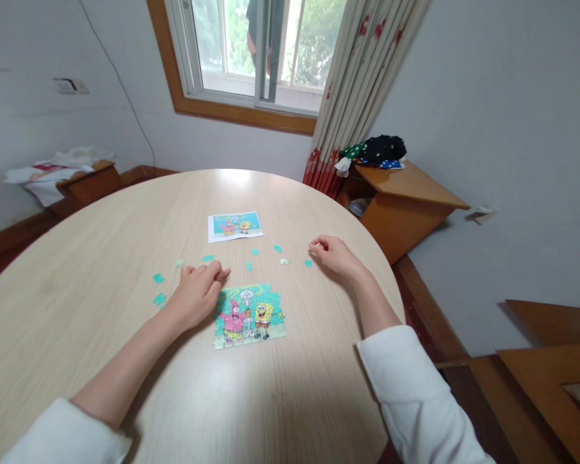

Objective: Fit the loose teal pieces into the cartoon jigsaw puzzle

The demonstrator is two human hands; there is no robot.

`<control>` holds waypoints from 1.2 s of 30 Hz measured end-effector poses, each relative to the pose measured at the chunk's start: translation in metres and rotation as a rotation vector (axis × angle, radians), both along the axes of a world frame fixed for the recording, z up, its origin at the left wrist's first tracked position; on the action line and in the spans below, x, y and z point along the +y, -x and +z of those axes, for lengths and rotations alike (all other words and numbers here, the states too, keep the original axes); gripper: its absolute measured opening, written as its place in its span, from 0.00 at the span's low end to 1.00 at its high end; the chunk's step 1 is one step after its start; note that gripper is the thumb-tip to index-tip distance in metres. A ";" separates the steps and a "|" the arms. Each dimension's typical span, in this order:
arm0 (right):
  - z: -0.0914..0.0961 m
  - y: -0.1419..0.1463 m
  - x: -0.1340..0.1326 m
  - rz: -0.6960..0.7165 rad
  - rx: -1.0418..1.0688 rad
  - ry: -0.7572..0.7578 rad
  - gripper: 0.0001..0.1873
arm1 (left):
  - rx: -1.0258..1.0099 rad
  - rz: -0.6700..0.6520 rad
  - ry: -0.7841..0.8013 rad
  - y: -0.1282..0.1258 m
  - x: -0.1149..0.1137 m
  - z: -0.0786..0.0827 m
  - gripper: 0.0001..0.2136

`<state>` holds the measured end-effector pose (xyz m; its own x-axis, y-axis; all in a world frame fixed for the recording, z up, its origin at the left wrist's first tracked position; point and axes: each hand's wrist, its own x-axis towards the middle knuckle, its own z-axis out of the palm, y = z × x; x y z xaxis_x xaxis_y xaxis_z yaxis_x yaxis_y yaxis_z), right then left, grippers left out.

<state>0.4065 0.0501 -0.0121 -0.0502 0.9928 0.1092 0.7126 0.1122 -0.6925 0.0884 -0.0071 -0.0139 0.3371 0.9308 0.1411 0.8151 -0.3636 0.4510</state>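
A partly joined jigsaw puzzle [249,316] with cartoon figures lies flat on the round table, its upper edge uneven. At its upper left corner rests my left hand [199,290], palm down, fingers apart and the index finger reaching to the right. My right hand [336,256] is over the table further right, thumb and fingers drawn together; whether something is between the fingertips is too small to see. Just below those fingertips lies a teal puzzle piece [308,262]. A pale puzzle piece [285,261] is a little to its left.
Several loose pieces lie around, among them a teal piece [158,278] left of my left hand. Behind them is a printed reference picture [236,225]. Beyond the round table [290,399] stand a wooden cabinet [410,187] with cloths on top and a curtain [352,84].
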 end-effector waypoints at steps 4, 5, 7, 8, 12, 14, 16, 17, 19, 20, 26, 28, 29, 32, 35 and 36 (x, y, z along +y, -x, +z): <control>0.000 -0.005 -0.001 -0.016 0.018 0.000 0.10 | -0.002 0.000 -0.003 0.001 0.000 -0.001 0.06; 0.000 -0.006 -0.001 0.018 0.025 0.035 0.09 | -0.004 0.001 -0.001 0.001 0.000 -0.001 0.06; 0.000 -0.007 -0.002 0.094 0.014 0.113 0.09 | -0.008 0.004 0.012 0.001 0.000 -0.001 0.06; 0.000 -0.007 -0.002 0.120 -0.006 0.143 0.11 | -0.011 0.003 0.021 0.000 0.000 -0.001 0.06; 0.000 -0.005 -0.003 0.152 -0.090 0.176 0.08 | -0.024 0.000 0.046 0.000 0.000 0.001 0.06; 0.001 -0.005 -0.003 0.159 -0.105 0.172 0.07 | -0.024 0.000 0.046 0.000 0.000 0.001 0.06; 0.001 -0.004 -0.004 0.162 -0.113 0.171 0.06 | -0.019 0.002 0.037 0.000 0.000 0.000 0.06; 0.001 -0.004 -0.004 0.165 -0.115 0.172 0.05 | -0.015 0.004 0.033 0.000 0.000 0.000 0.06; 0.000 -0.003 -0.004 0.172 -0.117 0.171 0.04 | -0.011 0.004 0.033 0.000 0.000 0.000 0.06; 0.000 -0.003 -0.004 0.170 -0.115 0.166 0.04 | -0.012 0.002 0.036 0.000 0.000 0.000 0.06; -0.003 -0.003 0.000 0.107 -0.104 0.105 0.07 | 0.000 0.004 0.040 -0.001 -0.001 0.002 0.06; -0.003 -0.002 0.000 0.101 -0.118 0.093 0.09 | 0.003 0.005 0.041 -0.001 -0.001 0.002 0.06; -0.003 -0.002 0.000 0.101 -0.119 0.086 0.10 | 0.002 0.005 0.040 -0.001 -0.001 0.002 0.06; 0.001 0.001 -0.003 0.107 -0.110 0.061 0.13 | 0.001 0.011 0.031 -0.001 -0.001 0.002 0.06; 0.005 0.004 -0.006 0.108 -0.119 0.070 0.10 | 0.000 0.010 0.031 -0.001 -0.001 0.002 0.06; 0.006 0.006 -0.007 0.107 -0.131 0.076 0.09 | 0.001 0.011 0.033 -0.001 -0.001 0.003 0.06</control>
<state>0.4008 0.0432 -0.0064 -0.1652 0.9861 0.0197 0.7839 0.1434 -0.6041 0.0897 -0.0080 -0.0113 0.3265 0.9388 0.1100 0.8197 -0.3392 0.4616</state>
